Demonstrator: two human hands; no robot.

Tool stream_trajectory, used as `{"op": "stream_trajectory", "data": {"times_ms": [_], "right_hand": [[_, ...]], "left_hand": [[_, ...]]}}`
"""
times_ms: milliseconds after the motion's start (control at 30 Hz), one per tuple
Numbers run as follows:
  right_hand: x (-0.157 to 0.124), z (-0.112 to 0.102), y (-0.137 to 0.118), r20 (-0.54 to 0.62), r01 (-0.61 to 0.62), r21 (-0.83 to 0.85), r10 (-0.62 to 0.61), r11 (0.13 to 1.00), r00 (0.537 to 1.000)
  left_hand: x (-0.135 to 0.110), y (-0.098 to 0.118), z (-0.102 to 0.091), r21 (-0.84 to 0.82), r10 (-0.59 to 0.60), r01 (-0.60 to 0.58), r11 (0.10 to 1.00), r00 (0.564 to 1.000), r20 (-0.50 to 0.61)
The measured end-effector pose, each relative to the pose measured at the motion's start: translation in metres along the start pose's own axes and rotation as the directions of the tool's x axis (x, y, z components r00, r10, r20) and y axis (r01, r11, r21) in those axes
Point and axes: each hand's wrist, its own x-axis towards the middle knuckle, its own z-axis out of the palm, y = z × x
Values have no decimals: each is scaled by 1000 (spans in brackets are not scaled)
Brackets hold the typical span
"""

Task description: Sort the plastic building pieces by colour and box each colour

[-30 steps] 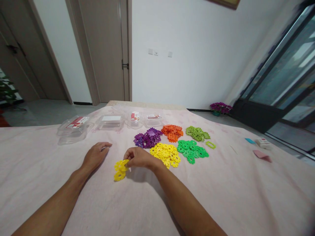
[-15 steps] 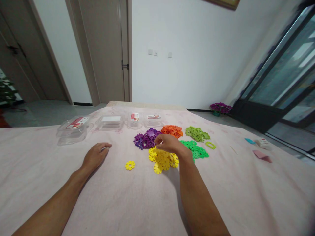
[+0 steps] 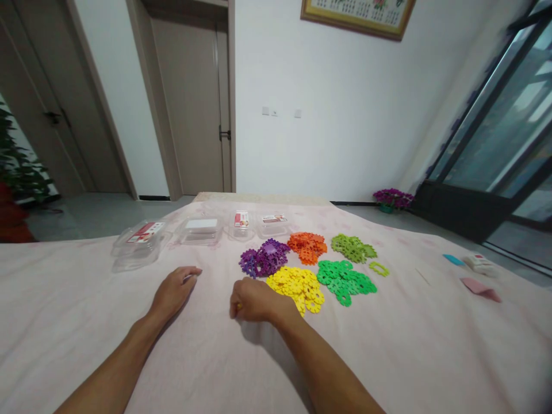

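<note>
My right hand (image 3: 254,300) is closed just left of a pile of yellow snowflake discs (image 3: 297,284). A bit of yellow disc (image 3: 239,306) shows between its fingers; the rest is hidden by the hand. On the cloth to the left lies my left hand (image 3: 173,292), palm down with nothing in it, its thumb and fingers slightly apart. Behind the yellow pile are purple discs (image 3: 269,256) and orange discs (image 3: 307,246). Green discs (image 3: 345,279) lie to its right, with lime-green discs (image 3: 352,247) farther back.
Clear plastic boxes (image 3: 140,244) with labels stand along the back left of the pink tablecloth (image 3: 207,356). A lime-green ring (image 3: 379,268) lies right of the piles. Toward the right edge are a blue piece (image 3: 453,260), a white packet (image 3: 479,263) and a pink cloth (image 3: 480,288).
My right hand has moved left and nearer from above the yellow pile to where a single yellow disc lay, and has closed on it. The head view has tilted up; my left hand stays resting.
</note>
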Motion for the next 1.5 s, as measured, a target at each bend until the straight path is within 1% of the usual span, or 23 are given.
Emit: {"op": "stream_trajectory", "data": {"times_ms": [67, 100, 167, 233, 300, 367, 400, 467, 533, 600, 700, 800, 933, 1033, 1233, 1367, 1500], "right_hand": [[-10, -17, 3, 36, -161, -91, 165, 983, 986], [-15, -25, 4, 26, -197, -105, 201, 975, 979], [-19, -34, 4, -36, -183, -48, 182, 982, 983], [-18, -31, 0, -115, -119, 47, 123, 992, 986], [-11, -17, -7, -188, -65, 96, 82, 993, 979], [-1, 5, -15, -250, 0, 135, 34, 991, 968], [4, 17, -19, -273, 41, 163, 5, 986, 962], [14, 40, -25, -318, 101, 225, -25, 969, 948], [21, 58, -27, -402, 103, 263, 12, 959, 916], [24, 68, -28, -453, 93, 276, 45, 957, 890], [25, 71, -28, -461, 82, 276, 57, 958, 885], [24, 69, -29, -455, 79, 276, 57, 958, 889], [23, 70, -28, -465, 76, 277, 64, 958, 883], [23, 71, -27, -480, 80, 284, 69, 955, 875], [25, 73, -27, -497, 80, 281, 74, 956, 865], [26, 72, -26, -501, 85, 293, 77, 952, 862], [25, 72, -26, -504, 90, 307, 81, 948, 860]], "left_hand": [[0, -1, 1, -5, 2, -2, 1000, 1000, -5], [0, -1, 2, -7, 3, -3, 1000, 1000, -9], [1, -1, 3, -11, 0, -1, 1000, 1000, -23], [1, 0, 3, -21, 4, -4, 1000, 999, -36], [1, 0, 4, -35, 6, -8, 999, 999, -41], [0, 0, 4, -55, -2, 0, 999, 999, -43], [-1, -1, 4, -62, -8, 5, 998, 999, -53], [-1, -1, 5, -61, -5, -2, 998, 994, -108], [0, 0, 7, -39, 14, -22, 999, 983, -186], [4, 3, 12, -16, 32, -36, 999, 972, -232], [15, 12, 21, 21, 37, -33, 999, 973, -230], [30, 22, 27, 101, 63, -41, 994, 973, -224], [53, 32, 28, 229, 137, -84, 970, 964, -229], [69, 35, 26, 285, 165, -101, 953, 964, -208], [94, 39, 27, 364, 134, -74, 928, 981, -143], [107, 42, 28, 386, 118, -67, 920, 987, -110], [117, 40, 29, 401, 102, -61, 914, 991, -82]]}}
